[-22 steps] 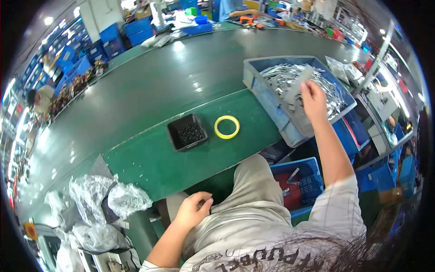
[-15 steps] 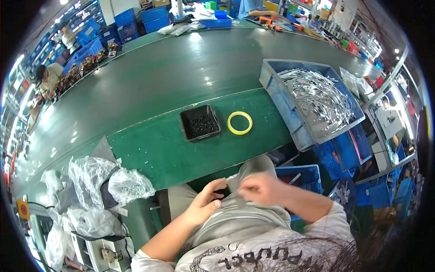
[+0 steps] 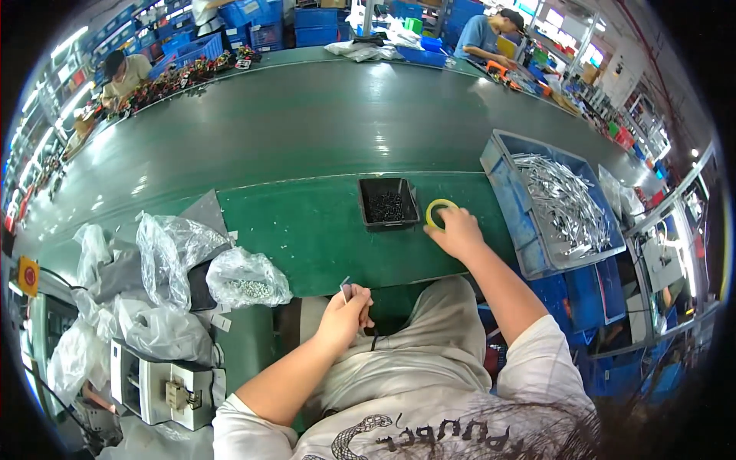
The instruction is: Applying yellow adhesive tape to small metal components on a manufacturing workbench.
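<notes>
My left hand (image 3: 343,318) is closed over my lap near the bench's front edge, pinching a small flat grey strip (image 3: 346,282) that sticks up past the thumb. A thin dark piece (image 3: 374,340) shows just below those fingers; whether they hold it I cannot tell. Over the green bench, my right hand (image 3: 460,236) grips the right side of a yellow tape roll (image 3: 431,208), and its fingers cover part of the ring. Left of the roll stands a black tray (image 3: 389,225) with many small black parts (image 3: 386,205) in it.
A large blue-grey bin (image 3: 506,207) of thin metal strips (image 3: 563,201) stands at the right. Clear plastic bags (image 3: 249,277) and a grey-white machine (image 3: 172,391) lie left. Beyond the wide belt (image 3: 322,107), people (image 3: 487,42) work among blue crates.
My right hand has gone from beside the left over my lap, forward to the yellow tape roll, and taken hold of it. The left hand keeps its small strip. The view has shifted.
</notes>
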A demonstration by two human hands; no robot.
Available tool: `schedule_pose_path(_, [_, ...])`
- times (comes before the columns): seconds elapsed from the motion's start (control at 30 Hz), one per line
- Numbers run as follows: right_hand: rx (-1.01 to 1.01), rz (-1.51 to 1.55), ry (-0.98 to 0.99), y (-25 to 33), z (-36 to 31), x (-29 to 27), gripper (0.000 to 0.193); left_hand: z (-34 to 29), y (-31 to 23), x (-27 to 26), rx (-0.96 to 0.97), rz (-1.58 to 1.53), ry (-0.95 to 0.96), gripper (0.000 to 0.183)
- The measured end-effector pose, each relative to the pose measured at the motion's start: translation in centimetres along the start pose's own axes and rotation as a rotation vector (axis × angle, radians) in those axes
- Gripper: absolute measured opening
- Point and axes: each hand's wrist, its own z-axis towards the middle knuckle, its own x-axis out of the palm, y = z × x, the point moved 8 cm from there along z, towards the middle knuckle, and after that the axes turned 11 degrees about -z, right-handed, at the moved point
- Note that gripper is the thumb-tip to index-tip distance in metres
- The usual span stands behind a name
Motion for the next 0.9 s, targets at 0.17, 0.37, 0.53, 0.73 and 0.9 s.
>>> schedule_pose_path(0.17, [-0.022,0.039,0.047,-1.4,-3.2,2.5,0.025,-0.7,0.1,0.5,-0.016,0.118,0.058,0.019])
schedule_pose_path(0.37, [-0.389,0.21,-0.403,3.6,-10.3,-5.4,0.018,-2.5,-1.8,1.2,0.206,0.274,0.069,0.013])
schedule_pose_path(0.53, [-0.695,0.393,-0.455,6.8,-14.7,-8.8,0.031,-4.4,-4.2,3.8,0.403,0.305,0.289,0.028])
schedule_pose_path(0.73, [-0.714,0.471,-0.38,7.9,-16.0,-9.2,0.03,-5.7,-5.9,6.6,0.727,0.606,0.495,0.044])
schedule_pose_path(0.9, [-0.721,0.481,-0.374,8.2,-16.5,-9.0,0.031,-6.5,-6.0,7.2,0.774,0.669,0.5,0.04])
